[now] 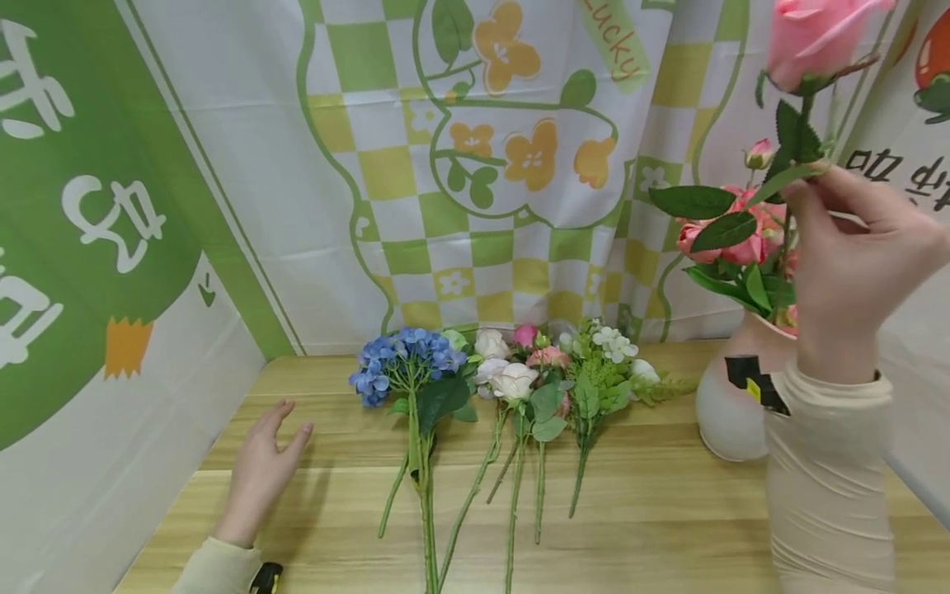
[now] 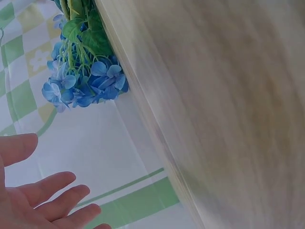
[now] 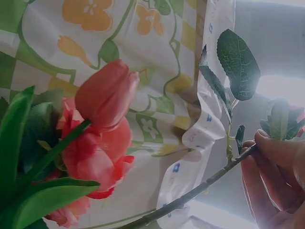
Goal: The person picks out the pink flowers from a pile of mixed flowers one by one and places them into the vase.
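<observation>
My right hand [image 1: 861, 239] pinches the stem of a pink rose [image 1: 820, 41] high at the right, above a white and pink vase [image 1: 731, 404]. Coral-pink flowers [image 1: 742, 235] stand in that vase, a tulip [image 3: 107, 95] among them in the right wrist view. The rose's leafy stem [image 3: 190, 195] slants down past these blooms; its lower end is hidden. Over the left part of the table, my left hand [image 1: 263, 470] holds nothing, its fingers extended and thumb apart. The closest thing to it is a blue hydrangea [image 1: 408, 363], which lies on the table without contact.
White and pink roses [image 1: 512, 379] and a green spray with white blossoms [image 1: 601, 371] lie on the wooden table [image 1: 653, 528], stems toward the front. Behind hangs a checked curtain [image 1: 512, 181]; a green and white printed cloth [image 1: 89, 206] borders the left side.
</observation>
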Motion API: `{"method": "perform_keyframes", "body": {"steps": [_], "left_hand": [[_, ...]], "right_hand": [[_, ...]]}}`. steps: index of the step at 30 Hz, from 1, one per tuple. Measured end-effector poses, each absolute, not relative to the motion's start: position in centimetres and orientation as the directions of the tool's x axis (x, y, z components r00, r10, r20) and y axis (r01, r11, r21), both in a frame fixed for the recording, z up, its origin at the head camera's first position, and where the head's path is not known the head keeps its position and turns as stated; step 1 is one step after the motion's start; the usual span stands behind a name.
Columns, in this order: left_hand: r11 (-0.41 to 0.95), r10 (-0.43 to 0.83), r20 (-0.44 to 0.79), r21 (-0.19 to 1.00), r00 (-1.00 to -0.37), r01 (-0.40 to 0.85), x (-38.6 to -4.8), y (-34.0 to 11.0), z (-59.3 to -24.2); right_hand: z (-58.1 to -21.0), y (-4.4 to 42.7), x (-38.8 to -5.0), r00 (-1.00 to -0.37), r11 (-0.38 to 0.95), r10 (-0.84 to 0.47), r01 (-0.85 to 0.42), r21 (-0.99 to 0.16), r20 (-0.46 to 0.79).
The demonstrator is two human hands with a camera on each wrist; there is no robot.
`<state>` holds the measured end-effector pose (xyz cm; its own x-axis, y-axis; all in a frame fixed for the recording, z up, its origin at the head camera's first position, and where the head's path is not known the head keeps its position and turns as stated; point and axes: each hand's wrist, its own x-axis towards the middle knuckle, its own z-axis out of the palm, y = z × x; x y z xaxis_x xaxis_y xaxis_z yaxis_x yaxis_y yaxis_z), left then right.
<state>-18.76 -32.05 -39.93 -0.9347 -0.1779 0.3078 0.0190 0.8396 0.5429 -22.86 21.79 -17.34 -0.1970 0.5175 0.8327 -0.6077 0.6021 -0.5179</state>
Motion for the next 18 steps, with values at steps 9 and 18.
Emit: {"method": "perform_keyframes", "body": {"steps": [9,18], "left_hand": [[0.842,-0.179,0.312,0.538,-0.933,0.019,-18.7,-32.2,-40.1],[0.846,-0.178,0.316,0.533,-0.932,0.019,-18.8,-32.2,-40.1]], "right_hand": [[-17.6,22.2,-23.4,-0.178,0.629,0.508,-0.592,-0.504,0.843],[-19.0,22.6,-24.0,-0.206,0.681,0.472,-0.533,-0.502,0.857]]}}
